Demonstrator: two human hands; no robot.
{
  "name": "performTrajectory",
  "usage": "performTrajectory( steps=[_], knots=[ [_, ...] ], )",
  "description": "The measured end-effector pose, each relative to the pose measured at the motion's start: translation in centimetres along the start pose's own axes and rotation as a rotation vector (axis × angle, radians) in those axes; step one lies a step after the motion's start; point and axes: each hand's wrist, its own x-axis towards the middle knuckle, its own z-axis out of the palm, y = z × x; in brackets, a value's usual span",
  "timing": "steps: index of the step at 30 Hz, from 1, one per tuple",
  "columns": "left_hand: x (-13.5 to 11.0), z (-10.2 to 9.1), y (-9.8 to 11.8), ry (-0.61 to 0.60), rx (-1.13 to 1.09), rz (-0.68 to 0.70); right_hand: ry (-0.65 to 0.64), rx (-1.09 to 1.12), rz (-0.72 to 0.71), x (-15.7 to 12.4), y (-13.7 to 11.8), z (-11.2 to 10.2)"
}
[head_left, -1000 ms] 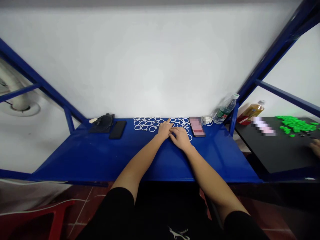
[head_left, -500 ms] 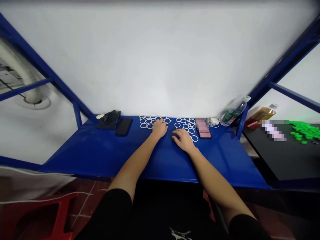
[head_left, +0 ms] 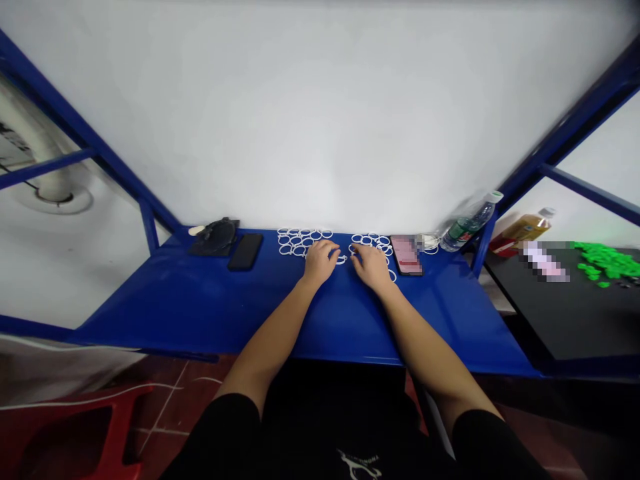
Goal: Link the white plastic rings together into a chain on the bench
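Note:
Several white rings, which look like closed cable ties, lie in two groups on the blue table (head_left: pixel 215 307). My left hand (head_left: pixel 320 263) is by the right end of the left group (head_left: pixel 299 240). Its fingers are bent and closed on a single cable tie loop (head_left: pixel 342 260) that shows beyond the fingertips. Over the lower left of the right group (head_left: pixel 370 239) rests my right hand (head_left: pixel 373 268). Thumb and fingers are apart there, with nothing visible between them. Part of that group is hidden beneath this hand.
A black phone (head_left: pixel 245 252) and a dark flat item (head_left: pixel 216 237) lie left. To the right are a phone with a lit screen (head_left: pixel 406 257), a white cable (head_left: pixel 430 243) and a water bottle (head_left: pixel 470 223). Green pieces (head_left: pixel 607 260) lie on a black table (head_left: pixel 560 320).
My left hand has drawn one loop away from the left group, slightly towards me. My right hand has moved a little forward, its fingers now nearer the right group.

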Motion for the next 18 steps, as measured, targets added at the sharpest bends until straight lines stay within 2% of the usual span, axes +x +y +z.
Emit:
performTrajectory(
  steps=[2, 6, 8, 10, 12, 15, 18],
  knots=[
    [-0.5, -0.1, 0.1, -0.014, 0.024, 0.009, -0.037, -0.039, -0.039, -0.4, 0.0, 0.3],
    [-1.1, 0.3, 0.2, -0.209, 0.093, 0.079, -0.046, -0.047, -0.054, -1.0, 0.3, 0.5],
    [-1.1, 0.5, 0.4, -0.266, 0.088, 0.109, -0.031, -0.045, -0.040, -1.1, 0.7, 0.5],
    [-1.0, 0.5, 0.7, -0.229, 0.040, 0.112, -0.019, -0.040, -0.033, -1.1, 0.9, 0.5],
    [-0.9, 0.3, 1.0, -0.142, -0.069, 0.112, -0.011, -0.009, -0.029, -1.1, 1.0, 0.7],
    [-0.9, 0.2, 1.5, -0.016, -0.318, 0.130, 0.006, 0.123, -0.057, -1.0, 1.1, 1.0],
    [-0.9, 0.5, 2.0, 0.023, -0.587, 0.087, 0.086, 0.244, -0.094, -1.1, 1.1, 1.1]
  ],
)
